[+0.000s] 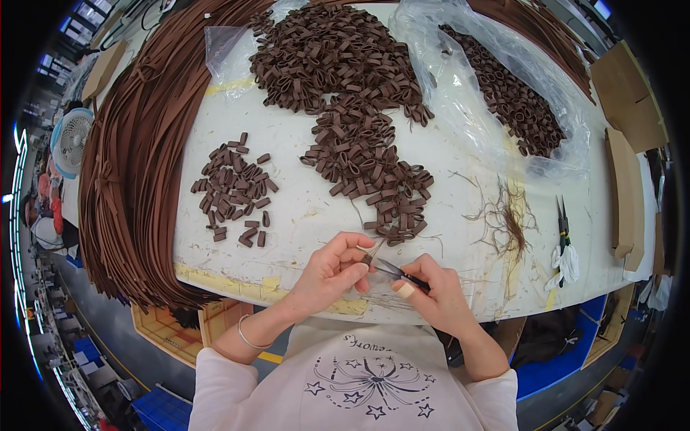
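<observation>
My left hand (339,269) pinches a small dark brown loop (366,261) with fine threads trailing from it, at the table's front edge. My right hand (428,287), a pale wrap on its thumb, grips black-handled snips (410,279), their metal blades pointing at that loop. A large heap of brown loops (327,54) runs down the middle of the white table (251,269) to just beyond my fingers. A smaller pile of loops (233,183) lies to the left. Loose threads (514,223) lie tangled to the right.
Long brown strips (136,179) cover the left side, beside a fan (72,140). An open plastic bag of loops (496,86) lies back right, above long-nosed pliers (563,219) and white cloth (566,266). Cardboard pieces (618,201) line the right edge; crates (169,330) stand below.
</observation>
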`<state>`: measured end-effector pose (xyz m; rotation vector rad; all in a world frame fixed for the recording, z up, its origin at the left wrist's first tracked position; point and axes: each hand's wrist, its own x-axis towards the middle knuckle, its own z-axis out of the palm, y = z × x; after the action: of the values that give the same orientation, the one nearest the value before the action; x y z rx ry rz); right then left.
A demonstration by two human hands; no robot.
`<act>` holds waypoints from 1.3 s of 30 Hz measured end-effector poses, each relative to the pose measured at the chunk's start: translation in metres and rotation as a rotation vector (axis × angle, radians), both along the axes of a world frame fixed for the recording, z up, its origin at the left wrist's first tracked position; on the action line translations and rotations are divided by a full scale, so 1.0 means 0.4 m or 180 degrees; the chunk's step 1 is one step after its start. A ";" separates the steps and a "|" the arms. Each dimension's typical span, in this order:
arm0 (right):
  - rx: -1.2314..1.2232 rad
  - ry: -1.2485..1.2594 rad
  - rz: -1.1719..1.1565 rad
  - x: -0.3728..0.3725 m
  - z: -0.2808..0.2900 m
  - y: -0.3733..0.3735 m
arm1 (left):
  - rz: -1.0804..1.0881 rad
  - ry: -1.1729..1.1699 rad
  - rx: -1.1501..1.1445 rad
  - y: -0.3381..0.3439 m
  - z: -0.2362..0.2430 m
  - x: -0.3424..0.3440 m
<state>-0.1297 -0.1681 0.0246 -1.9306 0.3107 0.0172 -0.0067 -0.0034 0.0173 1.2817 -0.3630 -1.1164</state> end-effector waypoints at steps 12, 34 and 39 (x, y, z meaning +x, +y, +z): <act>0.2329 0.0880 0.0023 0.028 0.002 -0.011 | -0.0392 -0.1261 0.0073 0.007 -0.014 -0.001; 0.0074 -0.0259 0.0018 0.016 0.026 0.011 | 0.0112 0.2480 -0.1269 0.003 -0.001 0.033; -0.0994 -0.0659 0.0076 0.024 0.031 0.020 | 0.0191 0.0850 -0.0598 0.006 0.000 0.014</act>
<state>-0.1202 -0.1600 0.0369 -2.2236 0.1576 -0.2261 -0.0012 -0.0009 0.0172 0.9589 -0.2219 -1.1568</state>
